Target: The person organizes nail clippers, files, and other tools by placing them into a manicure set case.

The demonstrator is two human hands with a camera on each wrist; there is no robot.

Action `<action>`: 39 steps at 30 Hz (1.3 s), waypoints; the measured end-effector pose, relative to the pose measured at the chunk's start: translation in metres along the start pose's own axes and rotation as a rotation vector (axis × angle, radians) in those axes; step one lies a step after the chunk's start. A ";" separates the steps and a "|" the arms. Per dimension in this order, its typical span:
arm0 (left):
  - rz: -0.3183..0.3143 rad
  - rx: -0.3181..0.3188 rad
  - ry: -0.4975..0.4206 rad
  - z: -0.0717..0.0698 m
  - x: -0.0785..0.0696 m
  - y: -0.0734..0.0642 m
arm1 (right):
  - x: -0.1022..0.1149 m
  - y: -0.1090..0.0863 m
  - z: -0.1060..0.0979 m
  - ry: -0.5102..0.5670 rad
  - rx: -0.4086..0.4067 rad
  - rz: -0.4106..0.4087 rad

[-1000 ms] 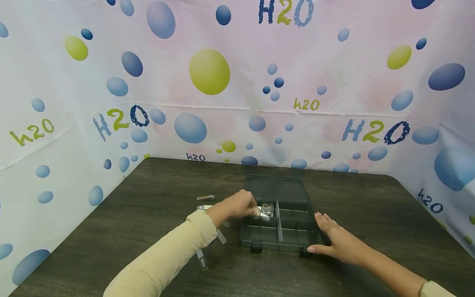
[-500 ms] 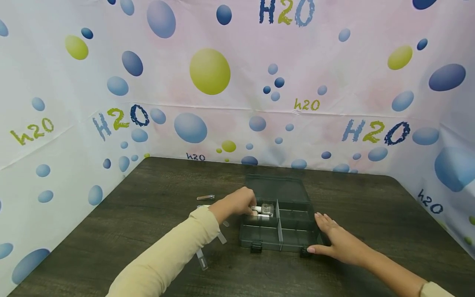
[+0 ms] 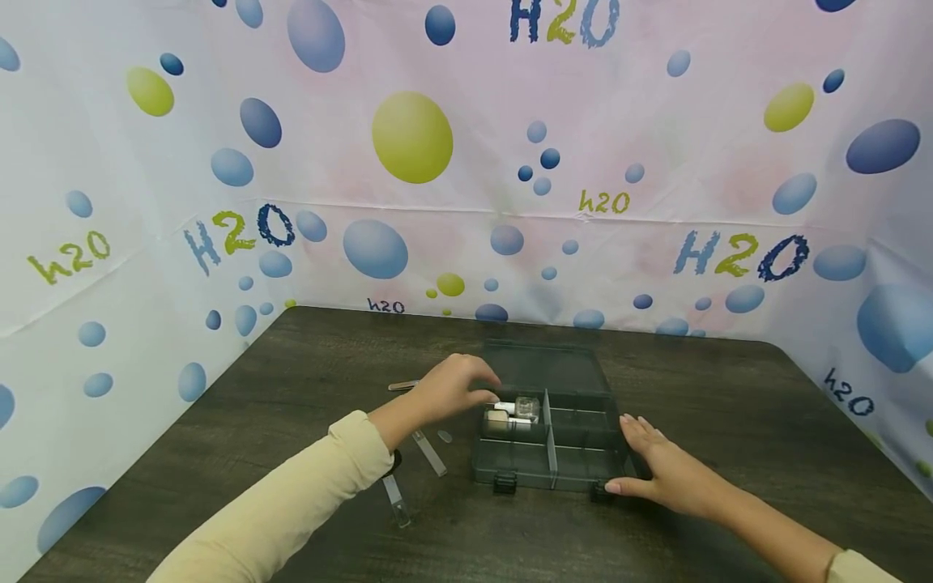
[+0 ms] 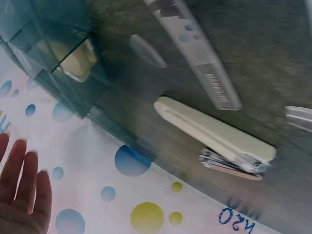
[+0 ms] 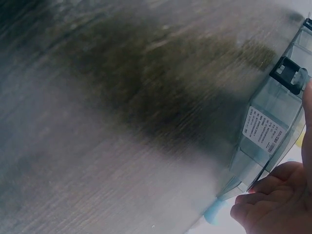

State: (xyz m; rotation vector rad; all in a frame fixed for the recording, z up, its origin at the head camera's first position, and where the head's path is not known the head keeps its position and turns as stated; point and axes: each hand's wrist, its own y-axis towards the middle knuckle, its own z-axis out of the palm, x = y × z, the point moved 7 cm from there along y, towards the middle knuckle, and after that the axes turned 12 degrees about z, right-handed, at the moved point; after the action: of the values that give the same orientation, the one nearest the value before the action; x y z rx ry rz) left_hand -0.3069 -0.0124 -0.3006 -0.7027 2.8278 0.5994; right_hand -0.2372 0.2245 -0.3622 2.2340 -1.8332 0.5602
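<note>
My left hand [image 3: 446,393] hovers at the left edge of a dark see-through divided box [image 3: 513,465], fingers loosely bent and holding nothing. In the box's back left compartment lie two small bottles with white caps, a clear square one [image 3: 527,407] and a beige one [image 3: 499,416]. My right hand [image 3: 670,474] rests against the box's right side with straight fingers, its thumb by a front clasp [image 5: 287,75]. Left of the box, the left wrist view shows a cream nail clipper [image 4: 214,129], a copper-coloured nail clipper [image 4: 229,168] and a flat strip in a clear sleeve [image 4: 219,87].
The box lid [image 3: 543,368] lies folded back behind it. A second clear strip [image 3: 396,502] and a small oval clear piece [image 3: 445,436] lie on the dark table [image 3: 328,348]. A printed curtain [image 3: 466,186] hangs around the table's back and sides.
My left hand has let go of the beige bottle in the back left compartment and drawn up and left, its fingers spreading. My right hand stays against the box.
</note>
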 end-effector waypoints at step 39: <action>-0.316 -0.316 0.018 -0.007 0.045 -0.146 | 0.002 0.000 -0.002 0.006 0.008 0.006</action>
State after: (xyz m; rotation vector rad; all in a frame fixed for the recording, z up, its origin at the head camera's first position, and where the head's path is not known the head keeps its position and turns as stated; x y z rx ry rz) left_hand -0.2773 -0.1516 -0.3557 -1.1840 2.5795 0.9915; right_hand -0.2371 0.2237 -0.3594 2.2303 -1.8384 0.5749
